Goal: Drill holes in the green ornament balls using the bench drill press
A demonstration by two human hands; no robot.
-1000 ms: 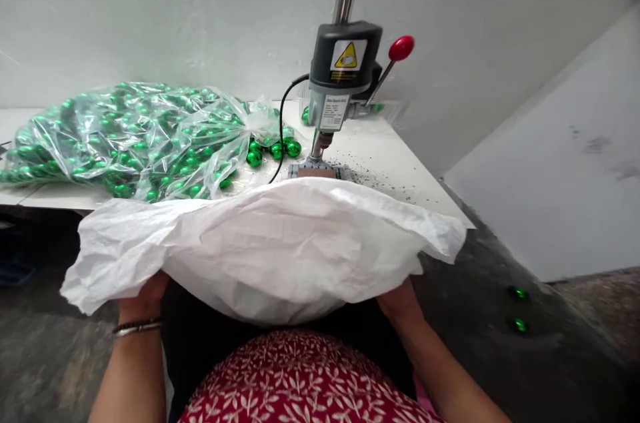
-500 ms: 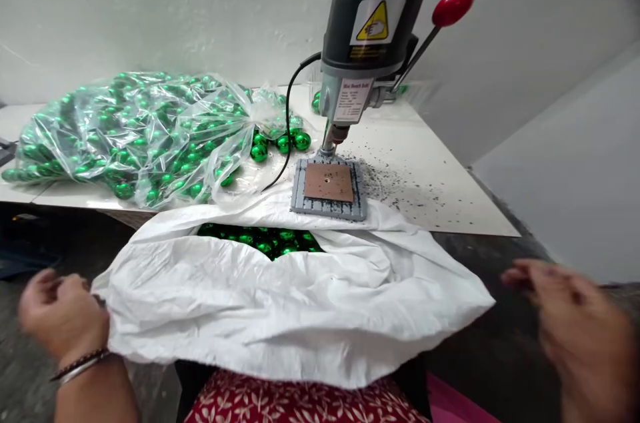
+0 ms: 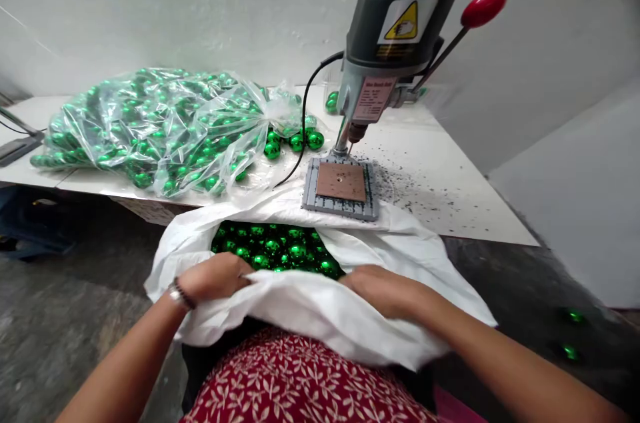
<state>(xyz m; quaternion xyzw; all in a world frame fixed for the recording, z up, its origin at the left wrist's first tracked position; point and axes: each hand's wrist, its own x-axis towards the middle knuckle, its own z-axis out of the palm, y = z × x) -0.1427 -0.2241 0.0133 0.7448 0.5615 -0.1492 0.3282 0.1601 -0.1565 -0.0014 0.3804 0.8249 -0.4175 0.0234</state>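
A large white sack (image 3: 305, 313) lies across my lap, its mouth toward the table and several shiny green balls (image 3: 273, 246) showing inside. My left hand (image 3: 215, 277) is closed on the left part of the sack's near rim. On the right part of that rim my right hand (image 3: 373, 286) is closed too, its fingertips hidden by the cloth. The rim between the two hands is lifted and slightly blurred. Just beyond the sack stands a bench drill (image 3: 395, 49) with a red-knobbed lever, its base plate (image 3: 343, 209) carrying a brown square board (image 3: 341, 181).
A clear plastic bag (image 3: 160, 133) full of green balls covers the table's left side. Dark shavings (image 3: 410, 189) are scattered right of the drill on the white table (image 3: 480, 209). A black cable (image 3: 303, 123) hangs beside the drill. Two green balls (image 3: 570, 351) lie on the floor at right.
Both hands have come inward from the far sides and taken hold of the sack's near rim. The sack's mouth is wider, showing more green balls. The view has shifted slightly left.
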